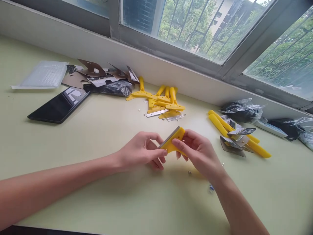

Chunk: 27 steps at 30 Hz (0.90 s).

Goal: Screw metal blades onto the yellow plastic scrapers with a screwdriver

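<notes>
A yellow scraper head (174, 139) with a metal blade (171, 135) along its upper left edge is held tilted above the table. My left hand (144, 150) pinches its lower left end between thumb and fingers. From the other side my right hand (199, 148) grips it, thumb across the yellow face and fingers behind. A dark hole shows near its upper corner. On the table below my right hand lies a small screw (189, 172). A small blue and clear piece (211, 187) sits by my right wrist, partly hidden.
Yellow scrapers (168, 98) and a loose blade (156, 113) lie by the window wall, small nuts around them. At right are yellow handles with cards (241, 138) and black bagged items (243, 109). A black tablet (60, 104), brown cards (75, 80) and a plastic-wrapped packet (42, 75) are at left.
</notes>
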### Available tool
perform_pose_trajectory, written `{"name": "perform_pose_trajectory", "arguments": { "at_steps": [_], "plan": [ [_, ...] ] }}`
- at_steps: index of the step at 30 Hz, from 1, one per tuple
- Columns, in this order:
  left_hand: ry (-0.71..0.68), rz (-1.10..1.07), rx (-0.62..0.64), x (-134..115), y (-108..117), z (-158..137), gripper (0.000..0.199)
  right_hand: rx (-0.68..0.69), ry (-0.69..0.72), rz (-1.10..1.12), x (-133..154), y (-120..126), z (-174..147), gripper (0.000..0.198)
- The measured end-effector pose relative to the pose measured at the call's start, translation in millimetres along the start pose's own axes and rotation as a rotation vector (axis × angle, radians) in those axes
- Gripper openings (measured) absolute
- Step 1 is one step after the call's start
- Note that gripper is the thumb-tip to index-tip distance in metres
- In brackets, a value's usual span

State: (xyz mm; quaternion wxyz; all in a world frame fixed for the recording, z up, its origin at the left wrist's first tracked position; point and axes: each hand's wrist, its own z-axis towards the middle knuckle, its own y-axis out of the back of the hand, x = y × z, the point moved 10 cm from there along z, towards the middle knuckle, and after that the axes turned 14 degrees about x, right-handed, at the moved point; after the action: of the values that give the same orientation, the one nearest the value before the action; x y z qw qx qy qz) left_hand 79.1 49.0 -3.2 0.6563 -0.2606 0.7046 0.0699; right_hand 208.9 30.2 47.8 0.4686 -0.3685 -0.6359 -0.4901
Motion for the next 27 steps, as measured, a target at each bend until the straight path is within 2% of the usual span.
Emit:
{"name": "perform_pose_trajectory", "arguments": {
  "at_steps": [6,12,18,27],
  "plan": [
    [-0.032,0.002,0.086,-6,-3,4,0.037,0.006,-0.032,0.02,-3,6,-3,0.037],
    [-0.113,0.104,-0.003,-16,4,1,0.029,0.048,-0.114,0.043,-13,10,-6,0.043],
    [-0.155,0.179,-0.041,-19,6,-2,0.024,0.056,-0.09,0.005,-7,6,-7,0.037],
    [-0.137,0.108,0.012,-13,1,0,0.025,0.024,-0.03,-0.055,0,4,-6,0.026]
  ]
}}
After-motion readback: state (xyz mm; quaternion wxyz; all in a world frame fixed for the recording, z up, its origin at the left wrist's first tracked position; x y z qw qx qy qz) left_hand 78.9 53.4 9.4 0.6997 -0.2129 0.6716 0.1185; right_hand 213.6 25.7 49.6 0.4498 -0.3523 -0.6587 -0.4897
